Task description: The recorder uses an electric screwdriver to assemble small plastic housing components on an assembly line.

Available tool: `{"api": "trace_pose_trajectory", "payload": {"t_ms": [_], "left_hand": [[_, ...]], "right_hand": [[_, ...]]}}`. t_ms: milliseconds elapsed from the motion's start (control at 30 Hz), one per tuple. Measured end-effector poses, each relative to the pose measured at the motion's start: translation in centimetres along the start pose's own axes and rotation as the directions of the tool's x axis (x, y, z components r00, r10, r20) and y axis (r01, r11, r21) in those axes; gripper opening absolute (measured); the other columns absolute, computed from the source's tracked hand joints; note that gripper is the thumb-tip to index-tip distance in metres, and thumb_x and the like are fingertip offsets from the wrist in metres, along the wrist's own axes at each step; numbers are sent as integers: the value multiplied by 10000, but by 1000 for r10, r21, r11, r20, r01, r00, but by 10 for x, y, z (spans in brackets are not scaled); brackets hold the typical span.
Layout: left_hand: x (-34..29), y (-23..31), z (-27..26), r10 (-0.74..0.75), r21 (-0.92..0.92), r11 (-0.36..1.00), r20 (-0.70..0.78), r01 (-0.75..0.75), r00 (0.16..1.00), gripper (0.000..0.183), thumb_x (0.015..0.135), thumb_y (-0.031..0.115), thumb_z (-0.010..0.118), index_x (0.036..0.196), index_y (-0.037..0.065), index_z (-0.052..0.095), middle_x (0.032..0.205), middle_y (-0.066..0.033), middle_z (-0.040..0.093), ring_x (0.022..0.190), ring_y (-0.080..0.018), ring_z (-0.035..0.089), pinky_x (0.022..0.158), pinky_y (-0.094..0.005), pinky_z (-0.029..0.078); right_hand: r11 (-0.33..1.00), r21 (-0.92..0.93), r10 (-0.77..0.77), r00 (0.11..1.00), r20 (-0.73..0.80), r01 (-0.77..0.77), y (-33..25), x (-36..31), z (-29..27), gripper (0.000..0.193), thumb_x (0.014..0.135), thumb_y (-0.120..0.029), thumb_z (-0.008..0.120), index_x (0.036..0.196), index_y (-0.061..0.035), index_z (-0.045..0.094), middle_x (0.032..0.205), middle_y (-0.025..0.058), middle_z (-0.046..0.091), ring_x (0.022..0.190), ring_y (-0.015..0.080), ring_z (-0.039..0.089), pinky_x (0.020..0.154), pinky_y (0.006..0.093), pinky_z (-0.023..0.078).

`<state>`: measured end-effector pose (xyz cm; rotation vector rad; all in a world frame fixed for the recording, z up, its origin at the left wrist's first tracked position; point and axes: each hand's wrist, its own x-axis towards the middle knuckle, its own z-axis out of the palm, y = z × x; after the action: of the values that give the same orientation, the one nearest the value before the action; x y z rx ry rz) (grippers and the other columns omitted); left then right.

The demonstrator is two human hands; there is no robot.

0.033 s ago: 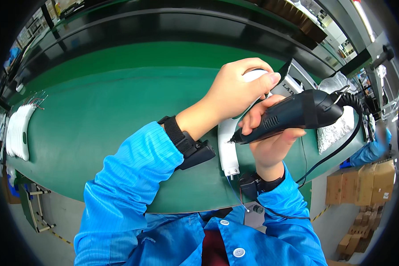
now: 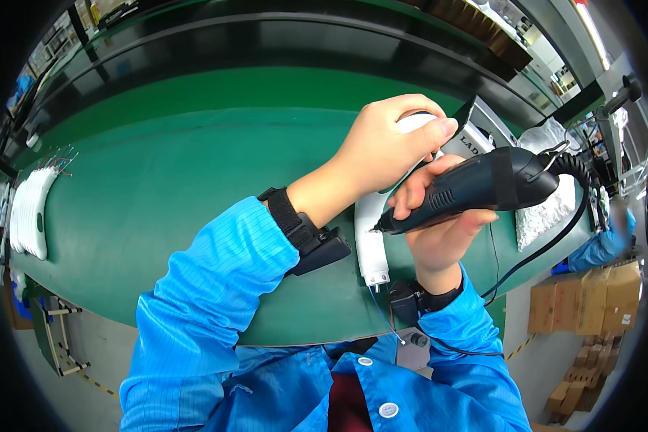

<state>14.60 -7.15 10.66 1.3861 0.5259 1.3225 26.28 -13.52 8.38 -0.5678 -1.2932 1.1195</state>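
A curved white plastic piece (image 2: 371,248) lies near the front edge of the bench, with two metal prongs and thin wires at its near end. My left hand (image 2: 385,144) is closed around the far end of the piece and hides part of it. In my right hand (image 2: 439,245) is a black electric screwdriver (image 2: 475,187), gripped with the fingers above and the thumb below. Its tip touches the white piece, or sits just over it, near the middle. A coiled black cord (image 2: 574,165) runs from the tool's back end.
Several matching white pieces (image 2: 27,216) with wires stand stacked at the left of the green bench (image 2: 158,180). On the right, a clear bag of small white parts (image 2: 543,219) sits beside a metal-sided device (image 2: 475,137). Cardboard boxes (image 2: 587,299) are piled on the floor at right.
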Motion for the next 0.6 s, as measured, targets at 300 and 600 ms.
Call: {"api": "trace_pose_trajectory", "payload": {"t_ms": [300, 600], "left_hand": [[-3, 1, 0, 29, 82, 996, -9, -28, 1000, 305, 849, 298, 638, 922, 1, 619, 776, -57, 625, 717, -100, 573, 660, -246, 467], [-7, 7, 1, -62, 3, 998, -13, 62, 998, 317, 851, 313, 638, 925, 5, 615, 739, -43, 615, 549, -59, 520, 504, -219, 435]], "right_hand": [[991, -28, 135, 990, 34, -134, 11, -9, 7, 887, 638, -848, 487, 1050, -63, 464, 672, 42, 517, 567, 148, 540, 613, 295, 482], [990, -11, 142, 990, -20, -142, 14, -10, 5, 890, 653, -853, 456, 1115, -92, 453, 690, 30, 516, 567, 141, 530, 630, 296, 466]]}}
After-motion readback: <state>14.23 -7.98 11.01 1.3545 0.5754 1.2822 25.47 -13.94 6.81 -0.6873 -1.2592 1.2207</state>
